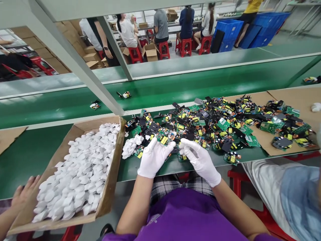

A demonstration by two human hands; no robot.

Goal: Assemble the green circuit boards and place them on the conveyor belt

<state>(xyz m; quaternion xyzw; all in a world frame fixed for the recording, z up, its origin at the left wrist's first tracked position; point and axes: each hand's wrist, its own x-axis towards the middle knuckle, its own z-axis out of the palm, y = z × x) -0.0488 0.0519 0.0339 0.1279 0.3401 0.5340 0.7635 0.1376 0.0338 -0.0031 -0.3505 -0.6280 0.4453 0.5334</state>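
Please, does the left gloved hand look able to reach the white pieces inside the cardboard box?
Probably yes: the box is open on top, and mainly its side wall stands between the left hand and these pieces.

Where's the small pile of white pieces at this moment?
In the head view, the small white pile lies left of centre on the green table, between the cardboard box and the gloved left hand.

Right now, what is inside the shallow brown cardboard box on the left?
A heap of small white pieces is inside the shallow brown cardboard box. Its top layer shows; whatever lies beneath is covered.
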